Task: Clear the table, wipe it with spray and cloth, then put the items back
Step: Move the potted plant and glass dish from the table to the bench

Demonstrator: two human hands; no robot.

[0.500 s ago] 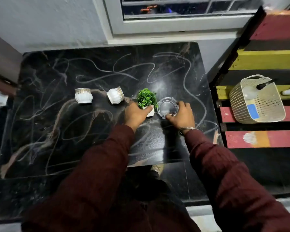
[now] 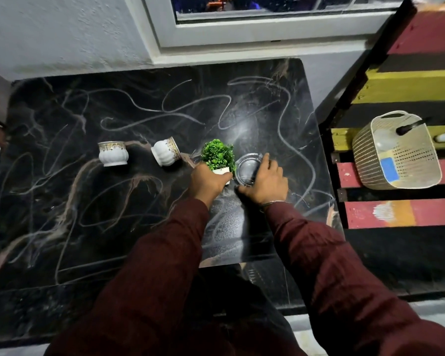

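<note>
Both hands barely shifted since the earlier frame; right hand (image 2: 263,182) has slid further over the glass ashtray (image 2: 247,169), fingers now draped across its far rim, thumb at the near edge, so it is clamped on the ashtray. Left hand (image 2: 208,181) is wrapped around the white pot of the small green plant (image 2: 218,155), clamped on it, thumb across the front of the pot. Plant and ashtray sit just beside each other on the black marbled bench (image 2: 88,214), between the two hands; can't tell whether either is lifted off the surface.

Further out from the left hand: a white gold-rimmed pot (image 2: 166,152) tipped over on its side, near the plant, then a second matching pot (image 2: 113,153) upright, well apart from the hand.

Out past the right hand, off the bench: a beige perforated basket (image 2: 409,160) on a striped slatted shelf (image 2: 385,214), with a spray bottle (image 2: 385,140) lying inside it.
</note>
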